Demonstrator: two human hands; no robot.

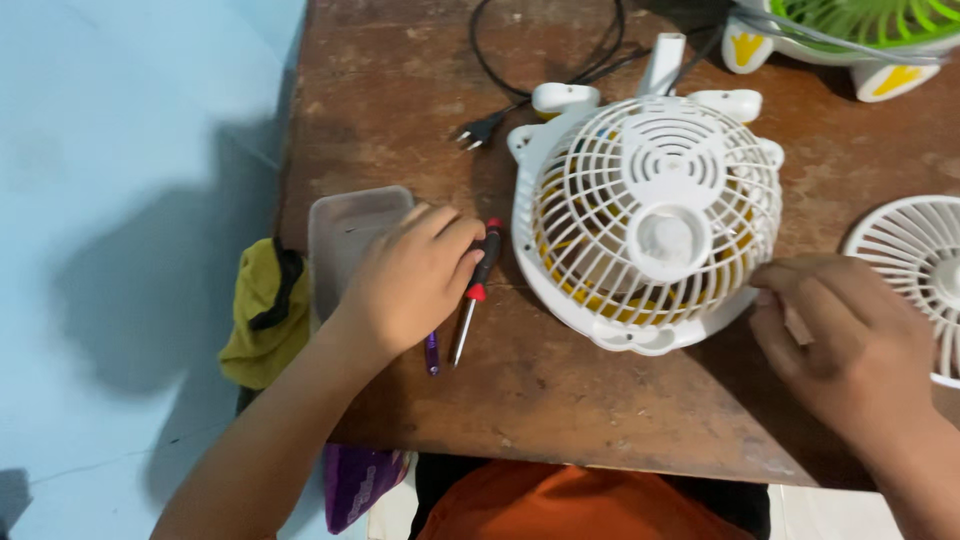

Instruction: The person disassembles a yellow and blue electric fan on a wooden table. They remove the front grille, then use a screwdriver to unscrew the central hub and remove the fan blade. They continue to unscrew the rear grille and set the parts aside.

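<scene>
Fan: white fan (pixel 648 222) lies grille-up, centre of frame, on the desk (pixel 560 390).
Left hand: left hand (pixel 410 280) rests curled over a screwdriver (pixel 477 289); fingers together, a firm grip cannot be told.
Right hand: right hand (pixel 850 340) at fan's lower-right rim, fingers bent, nothing visibly clamped.
Risk: plug (pixel 474 132) lies loose upper centre; cord could snag. Screwdriver may roll.
Surface: worn brown wood; pale blue floor at left.

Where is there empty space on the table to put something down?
Bare wood lies along the table's near edge, between the left hand and right hand, below the white fan. Another patch sits at the far left, left of the black plug. Around the fan, screwdriver and plastic box it is crowded.
</scene>
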